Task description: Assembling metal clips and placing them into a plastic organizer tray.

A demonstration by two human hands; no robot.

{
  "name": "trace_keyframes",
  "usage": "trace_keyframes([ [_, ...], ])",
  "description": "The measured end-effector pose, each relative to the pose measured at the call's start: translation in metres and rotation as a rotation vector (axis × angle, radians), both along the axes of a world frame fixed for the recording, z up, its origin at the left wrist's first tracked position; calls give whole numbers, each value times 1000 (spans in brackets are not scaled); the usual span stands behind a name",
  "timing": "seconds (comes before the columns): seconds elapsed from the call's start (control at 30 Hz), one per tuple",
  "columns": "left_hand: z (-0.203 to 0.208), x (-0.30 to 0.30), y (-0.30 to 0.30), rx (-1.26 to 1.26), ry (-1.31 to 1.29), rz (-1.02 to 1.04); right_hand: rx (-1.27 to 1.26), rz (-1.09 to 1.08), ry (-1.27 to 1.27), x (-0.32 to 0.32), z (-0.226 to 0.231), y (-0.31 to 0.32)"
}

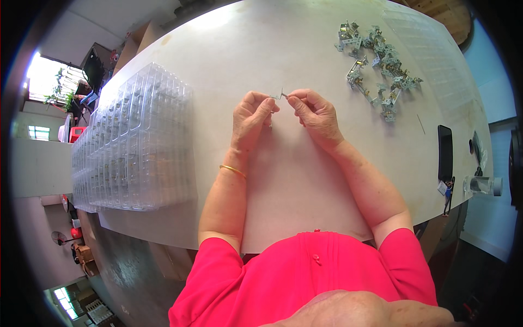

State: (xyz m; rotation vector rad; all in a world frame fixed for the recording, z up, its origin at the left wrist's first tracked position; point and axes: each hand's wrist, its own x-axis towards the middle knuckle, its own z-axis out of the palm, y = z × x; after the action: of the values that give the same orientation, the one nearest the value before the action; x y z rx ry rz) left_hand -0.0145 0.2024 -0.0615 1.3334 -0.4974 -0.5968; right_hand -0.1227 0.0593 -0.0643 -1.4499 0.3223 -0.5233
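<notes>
My left hand (250, 117) pinches a small light metal piece (274, 97) between thumb and fingertips. Its exact kind is too small to make out, and the fingers cover much of it. Just across from it, my right hand (316, 113) grips a thin dark metal piece (283, 95) with a fine upright end. The two pieces meet or nearly meet over the middle of the table; whether they touch I cannot tell. To the right lies a loose pile of small metal bracket assemblies (388, 61) with brass-coloured parts.
Stacked clear plastic compartment trays (144, 136) stand at the left, small parts inside. A flat clear tray (436, 60) lies at the far right. Along the right edge are a thin rod (421, 124), a black phone (445, 152) with a strap and a clear bottle (480, 186) on its side.
</notes>
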Motion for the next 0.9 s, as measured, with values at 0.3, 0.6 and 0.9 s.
trace_keyframes([
  [0.3, 0, -1, -1, 113, -193, 69, -57, 23, 46, -3, 7, -1],
  [0.6, -7, -6, -6, 159, -362, 78, -92, 88, -4, -4, 6, 2],
  [0.9, -4, -12, -6, 231, -468, 44, -314, -196, -264, 10, -12, -2],
])
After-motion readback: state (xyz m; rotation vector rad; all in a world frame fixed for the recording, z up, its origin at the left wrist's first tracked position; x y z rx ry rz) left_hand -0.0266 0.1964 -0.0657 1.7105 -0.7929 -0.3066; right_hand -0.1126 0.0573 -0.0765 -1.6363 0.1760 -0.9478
